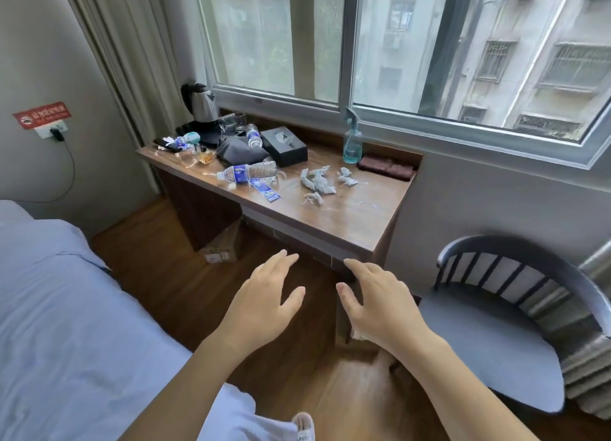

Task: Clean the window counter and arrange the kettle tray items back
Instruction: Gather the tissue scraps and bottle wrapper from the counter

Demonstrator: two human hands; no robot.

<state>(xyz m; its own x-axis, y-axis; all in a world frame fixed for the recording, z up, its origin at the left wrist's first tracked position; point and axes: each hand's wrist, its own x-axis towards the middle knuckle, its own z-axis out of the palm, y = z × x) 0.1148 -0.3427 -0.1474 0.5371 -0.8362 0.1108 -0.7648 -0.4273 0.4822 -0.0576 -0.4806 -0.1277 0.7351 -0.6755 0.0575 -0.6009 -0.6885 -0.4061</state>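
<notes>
Clutter is recorded along the wooden counter [347, 222] beneath the window, and no cleaning is judged to have begun. At the far left end the kettle [202, 105] is seen upright on the dark kettle tray [198, 131], with drinking glasses [233, 123] just beside it. A grey pouch [239, 151] and a black tissue box [284, 146] are noted towards the middle, an upright small bottle [253, 135] between them. A larger water bottle [249, 172] is lying on its side near the front edge, a torn blue label [266, 191] beside it. A spray bottle [352, 143] and a dark cloth [386, 168] are placed against the back wall to the right. Crumpled tissues [319, 182] are scattered mid-counter.

Both hands are held out short of the counter, released and grasping nothing: left hand [263, 303], right hand [378, 303].

For the step in hand, it is advised that loose rubbish be gathered first, tissues and label together, so that spray and cloth are applied to a bare surface. The tray items are best lifted aside, not slid through debris.
</notes>
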